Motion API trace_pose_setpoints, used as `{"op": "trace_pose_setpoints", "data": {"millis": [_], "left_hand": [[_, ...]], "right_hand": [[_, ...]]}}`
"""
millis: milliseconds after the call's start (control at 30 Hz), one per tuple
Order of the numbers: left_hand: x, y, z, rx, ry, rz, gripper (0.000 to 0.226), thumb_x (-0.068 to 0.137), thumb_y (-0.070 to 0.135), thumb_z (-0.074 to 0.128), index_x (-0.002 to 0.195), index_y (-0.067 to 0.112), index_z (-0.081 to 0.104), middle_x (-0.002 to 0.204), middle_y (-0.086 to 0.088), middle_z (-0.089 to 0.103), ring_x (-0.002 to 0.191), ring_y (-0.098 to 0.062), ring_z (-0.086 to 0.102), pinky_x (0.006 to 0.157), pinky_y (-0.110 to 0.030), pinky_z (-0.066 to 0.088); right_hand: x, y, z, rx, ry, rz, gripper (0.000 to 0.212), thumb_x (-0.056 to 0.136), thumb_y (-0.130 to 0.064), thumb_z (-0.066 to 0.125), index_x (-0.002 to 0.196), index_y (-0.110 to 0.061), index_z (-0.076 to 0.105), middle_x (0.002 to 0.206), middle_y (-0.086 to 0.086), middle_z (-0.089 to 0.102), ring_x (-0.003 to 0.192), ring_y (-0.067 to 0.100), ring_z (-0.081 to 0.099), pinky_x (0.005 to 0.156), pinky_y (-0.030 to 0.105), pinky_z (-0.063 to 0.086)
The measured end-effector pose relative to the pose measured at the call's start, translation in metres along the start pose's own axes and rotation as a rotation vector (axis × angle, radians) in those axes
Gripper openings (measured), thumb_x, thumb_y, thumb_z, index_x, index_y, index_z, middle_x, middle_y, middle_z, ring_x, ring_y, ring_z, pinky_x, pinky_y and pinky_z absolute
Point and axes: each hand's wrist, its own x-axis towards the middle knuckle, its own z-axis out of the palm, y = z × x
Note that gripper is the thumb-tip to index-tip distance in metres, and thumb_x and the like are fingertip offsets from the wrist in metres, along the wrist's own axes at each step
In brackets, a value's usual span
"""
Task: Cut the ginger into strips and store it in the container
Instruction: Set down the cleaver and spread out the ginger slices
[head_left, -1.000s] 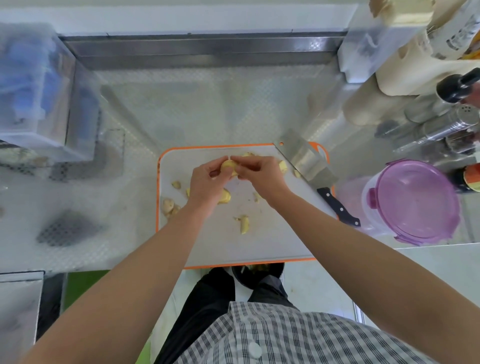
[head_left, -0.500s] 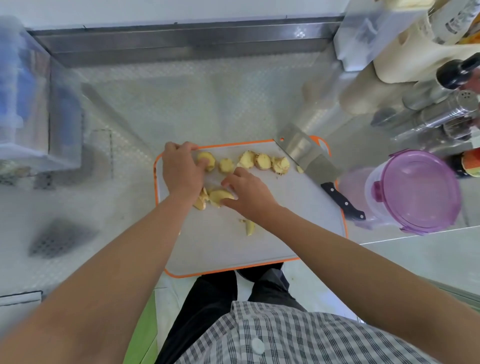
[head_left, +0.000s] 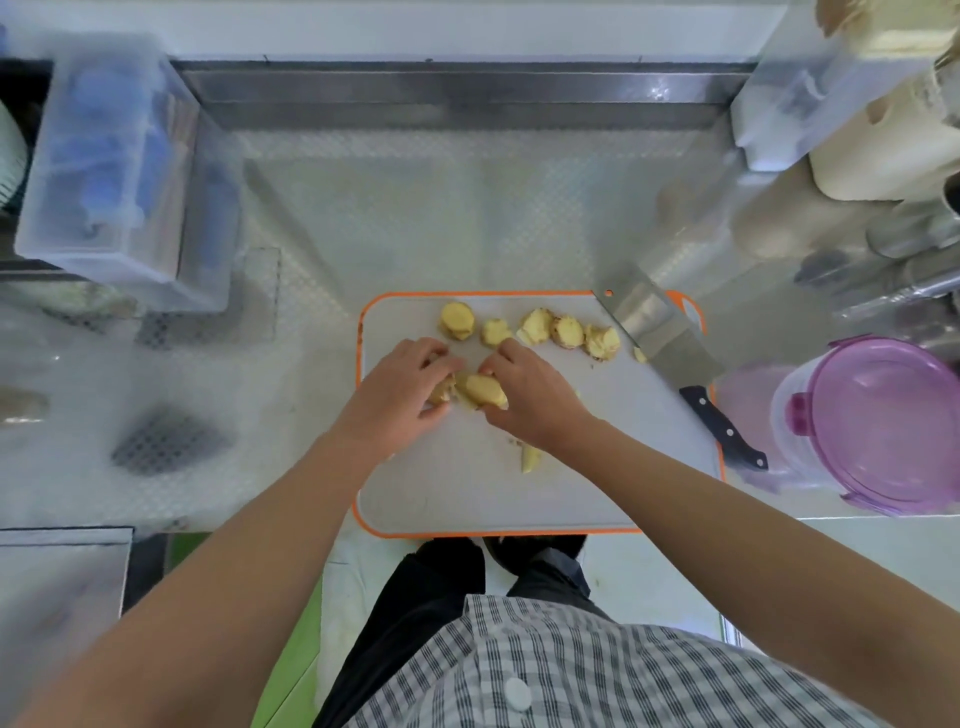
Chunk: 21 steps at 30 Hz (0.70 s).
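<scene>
Head view, looking down on the white cutting board (head_left: 571, 467) with its orange rim, set on the metal bench (head_left: 415, 208) close to the body. Left hand (head_left: 397, 397) at mid-board, fingers curled down around a smaller ginger piece (head_left: 441, 392); grip apparently light, more gathering than lifting. Right hand (head_left: 535, 405) just beside it, thumb and fingertips pinching a larger ginger chunk (head_left: 484, 389) resting on the board. The two pieces touching or nearly so between the hands. Judged purpose: bringing loose pieces together in the working zone, to stack or steady them ahead of cutting. Five thick ginger slices (head_left: 535, 327) in a row along the far edge, apparently parked out of the way. One thin sliver (head_left: 530, 460) alone near the right wrist. Cleaver (head_left: 670, 338) lying flat across the far right corner, blade away from the hands, black handle toward the right side, so within reach but held by neither hand. Container (head_left: 883, 421) off the board to the right, purple lid on, no ginger visible inside. Strip cutting not yet evident; storage not begun.
</scene>
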Motion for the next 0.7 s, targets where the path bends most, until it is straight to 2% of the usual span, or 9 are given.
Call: {"op": "trace_pose_setpoints", "data": {"millis": [67, 133, 233, 300, 433, 533, 600, 667, 700], "left_hand": [[0.005, 0.005, 0.001, 0.024, 0.000, -0.003, 0.045, 0.072, 0.015, 0.076, 0.115, 0.011, 0.065, 0.098, -0.013, 0.057, 0.088, -0.032, 0.056, 0.073, -0.041, 0.051], [0.008, 0.009, 0.002, 0.040, -0.002, -0.028, 0.042, 0.069, 0.014, 0.078, 0.109, 0.011, 0.066, 0.091, -0.013, 0.054, 0.084, -0.032, 0.055, 0.066, -0.043, 0.052], [0.006, 0.012, 0.005, 0.041, 0.020, -0.087, 0.033, 0.069, 0.013, 0.077, 0.100, 0.009, 0.064, 0.090, -0.014, 0.053, 0.083, -0.034, 0.055, 0.062, -0.044, 0.052], [0.004, 0.015, 0.004, 0.031, 0.023, -0.114, 0.028, 0.071, 0.013, 0.076, 0.096, 0.009, 0.064, 0.089, -0.014, 0.052, 0.083, -0.034, 0.054, 0.061, -0.041, 0.050], [0.004, 0.013, 0.004, 0.045, 0.033, -0.115, 0.027, 0.070, 0.018, 0.075, 0.093, 0.011, 0.063, 0.089, -0.012, 0.051, 0.083, -0.032, 0.054, 0.062, -0.040, 0.050], [0.004, 0.010, 0.003, 0.027, 0.104, -0.132, 0.033, 0.074, 0.038, 0.062, 0.097, 0.014, 0.066, 0.092, -0.008, 0.053, 0.085, -0.028, 0.054, 0.072, -0.042, 0.049], [0.007, 0.015, 0.001, -0.125, 0.177, -0.196, 0.040, 0.080, 0.043, 0.055, 0.107, 0.017, 0.066, 0.096, -0.004, 0.054, 0.090, -0.021, 0.051, 0.080, -0.033, 0.045], [0.013, 0.024, -0.006, -0.402, 0.177, -0.314, 0.036, 0.083, 0.041, 0.061, 0.111, 0.019, 0.067, 0.092, 0.003, 0.057, 0.080, -0.010, 0.050, 0.074, -0.020, 0.041], [0.017, 0.027, -0.008, -0.510, 0.147, -0.362, 0.032, 0.082, 0.036, 0.067, 0.108, 0.018, 0.069, 0.085, 0.006, 0.060, 0.071, -0.007, 0.050, 0.068, -0.018, 0.040]], "right_hand": [[0.000, 0.000, 0.002, -0.006, 0.009, -0.008, 0.038, 0.076, -0.020, 0.072, 0.109, -0.008, 0.058, 0.108, 0.009, 0.049, 0.099, 0.027, 0.052, 0.070, 0.039, 0.047], [0.001, 0.000, 0.003, -0.001, 0.012, -0.004, 0.038, 0.076, -0.021, 0.073, 0.107, -0.007, 0.058, 0.107, 0.009, 0.049, 0.096, 0.027, 0.053, 0.070, 0.040, 0.048], [0.000, 0.001, 0.006, 0.022, 0.004, 0.028, 0.039, 0.076, -0.024, 0.073, 0.106, -0.006, 0.057, 0.107, 0.009, 0.049, 0.091, 0.028, 0.054, 0.071, 0.042, 0.049], [-0.002, 0.002, 0.007, 0.040, -0.006, 0.053, 0.041, 0.077, -0.026, 0.073, 0.108, -0.007, 0.055, 0.109, 0.009, 0.049, 0.089, 0.027, 0.054, 0.072, 0.038, 0.047], [-0.004, 0.002, 0.003, 0.176, -0.031, 0.133, 0.039, 0.076, -0.026, 0.076, 0.103, -0.010, 0.052, 0.101, 0.005, 0.052, 0.082, 0.020, 0.049, 0.068, 0.028, 0.037], [-0.005, 0.006, -0.003, 0.367, 0.024, 0.264, 0.035, 0.072, -0.021, 0.079, 0.094, -0.013, 0.053, 0.083, -0.001, 0.056, 0.073, 0.016, 0.050, 0.061, 0.027, 0.038], [-0.005, 0.008, -0.008, 0.448, 0.060, 0.276, 0.032, 0.071, -0.018, 0.080, 0.089, -0.014, 0.054, 0.076, -0.005, 0.054, 0.066, 0.012, 0.048, 0.057, 0.021, 0.038], [-0.002, 0.004, -0.014, 0.529, 0.063, 0.255, 0.032, 0.070, -0.016, 0.081, 0.086, -0.015, 0.054, 0.073, -0.009, 0.052, 0.061, 0.007, 0.046, 0.056, 0.017, 0.037], [0.000, 0.002, -0.017, 0.564, 0.060, 0.245, 0.032, 0.069, -0.015, 0.082, 0.086, -0.015, 0.054, 0.072, -0.009, 0.052, 0.060, 0.006, 0.046, 0.056, 0.016, 0.037]]}}
